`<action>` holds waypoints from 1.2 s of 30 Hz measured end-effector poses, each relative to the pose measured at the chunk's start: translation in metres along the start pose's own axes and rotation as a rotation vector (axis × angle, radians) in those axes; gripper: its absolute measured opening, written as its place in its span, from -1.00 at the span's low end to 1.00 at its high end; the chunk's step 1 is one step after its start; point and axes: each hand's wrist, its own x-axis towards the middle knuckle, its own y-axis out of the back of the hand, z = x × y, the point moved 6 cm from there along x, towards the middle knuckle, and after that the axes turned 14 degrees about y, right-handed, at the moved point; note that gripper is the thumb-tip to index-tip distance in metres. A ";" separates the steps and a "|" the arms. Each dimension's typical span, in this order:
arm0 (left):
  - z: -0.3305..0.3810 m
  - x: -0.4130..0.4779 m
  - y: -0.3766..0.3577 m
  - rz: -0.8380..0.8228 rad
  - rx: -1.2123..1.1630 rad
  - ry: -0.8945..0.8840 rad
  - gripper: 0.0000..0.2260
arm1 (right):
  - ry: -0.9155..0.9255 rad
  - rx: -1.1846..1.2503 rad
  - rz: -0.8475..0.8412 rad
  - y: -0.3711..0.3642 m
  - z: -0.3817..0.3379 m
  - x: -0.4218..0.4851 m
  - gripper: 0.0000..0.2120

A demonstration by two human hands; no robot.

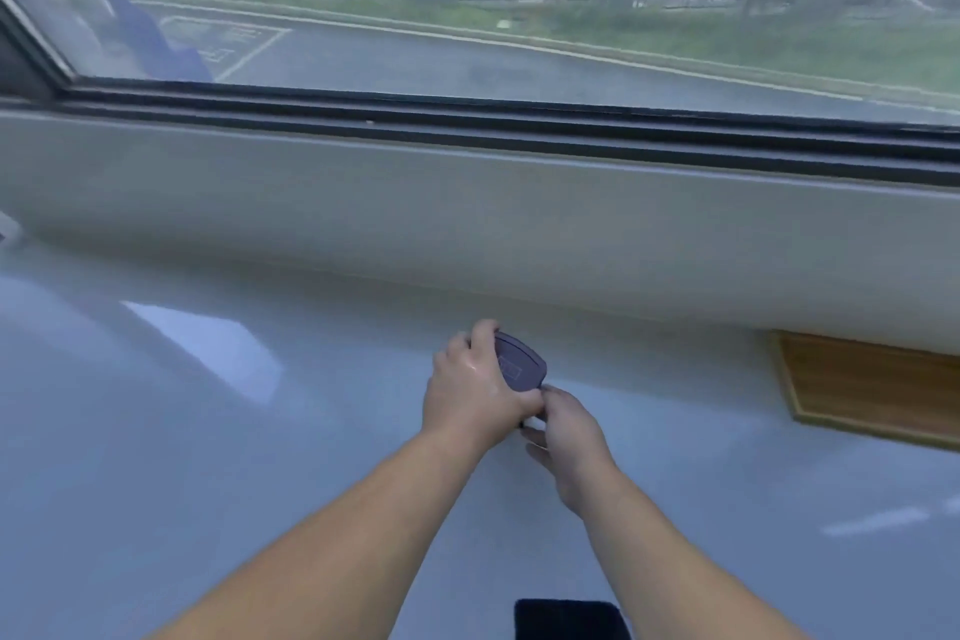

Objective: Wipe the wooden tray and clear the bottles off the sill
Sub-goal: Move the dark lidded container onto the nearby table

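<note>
A wide window (519,16) looks out on a road, grass, tree trunks and parked cars, its dark frame running above a pale sill (467,218) that shows bare across the view. Below the sill stretches a glossy white desk (208,431). At the desk's right edge of view, tucked against the wall under the sill, lies the wooden tray (878,385), only partly visible. Two bare forearms reach in from the bottom. The left hand (475,387) wraps its grip around a small flat purple object (522,364) near the middle of the desk, fingers curled over its top edge. The right hand (566,437) pinches the object's lower end, its grip closed there. A dark cloth (569,618) lies on the desk at the bottom edge, between the forearms.
</note>
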 end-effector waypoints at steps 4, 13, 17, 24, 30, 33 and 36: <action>-0.127 -0.005 0.091 0.110 -0.046 0.167 -0.16 | -0.017 -0.059 -0.198 -0.144 0.007 -0.036 -0.70; -0.443 -0.101 0.280 0.350 -0.130 0.533 -0.14 | -0.098 -0.209 -0.582 -0.463 0.082 -0.190 -0.68; -0.567 -0.163 0.337 0.442 -0.160 0.673 -0.13 | -0.112 -0.270 -0.678 -0.570 0.128 -0.267 -0.71; -0.707 -0.245 0.386 0.517 -0.195 0.843 -0.18 | -0.142 -0.404 -0.831 -0.688 0.193 -0.367 -0.72; -0.774 -0.286 0.402 0.534 -0.234 0.961 -0.19 | -0.191 -0.482 -0.954 -0.738 0.224 -0.419 -0.70; -0.795 -0.296 0.401 0.505 -0.266 1.003 -0.20 | -0.233 -0.492 -0.952 -0.749 0.239 -0.432 -0.70; -0.812 -0.298 0.395 0.470 -0.279 1.017 -0.20 | -0.267 -0.493 -0.923 -0.757 0.256 -0.438 -0.72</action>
